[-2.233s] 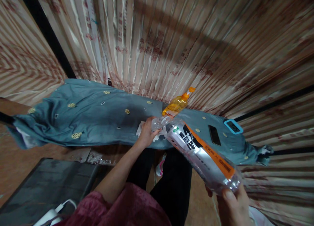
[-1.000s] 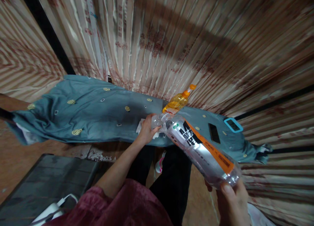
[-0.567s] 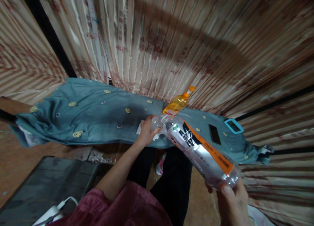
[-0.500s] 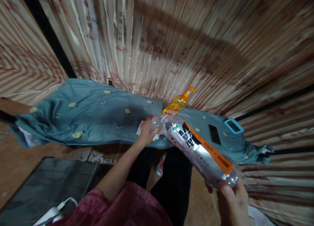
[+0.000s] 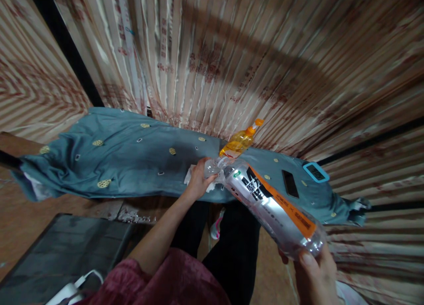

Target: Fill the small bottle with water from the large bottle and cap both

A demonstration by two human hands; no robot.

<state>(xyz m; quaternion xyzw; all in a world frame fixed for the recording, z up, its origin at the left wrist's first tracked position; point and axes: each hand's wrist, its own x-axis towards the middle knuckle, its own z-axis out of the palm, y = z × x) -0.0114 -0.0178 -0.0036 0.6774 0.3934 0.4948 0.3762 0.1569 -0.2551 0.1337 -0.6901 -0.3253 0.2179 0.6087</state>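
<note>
My right hand (image 5: pixel 314 276) grips the base of a large clear bottle (image 5: pixel 271 205) with a silver and orange label, tilted so its neck points down toward the table. My left hand (image 5: pixel 198 179) is closed around a small clear cup or container (image 5: pixel 212 165) right at the bottle's mouth, with white tissue (image 5: pixel 189 174) under the hand. An orange-capped bottle of yellow liquid (image 5: pixel 239 140) stands just behind them on the blue-grey cloth (image 5: pixel 132 163).
A black phone (image 5: pixel 290 183) and a blue-framed timer (image 5: pixel 315 171) lie on the cloth at the right. Striped curtains (image 5: pixel 232 53) hang behind the table. A dark case (image 5: pixel 59 247) with a white cable (image 5: pixel 71 287) sits lower left.
Almost nothing has moved; both hands keep the same hold and the tilted bottle stays at the small container, with only slight camera shifts.
</note>
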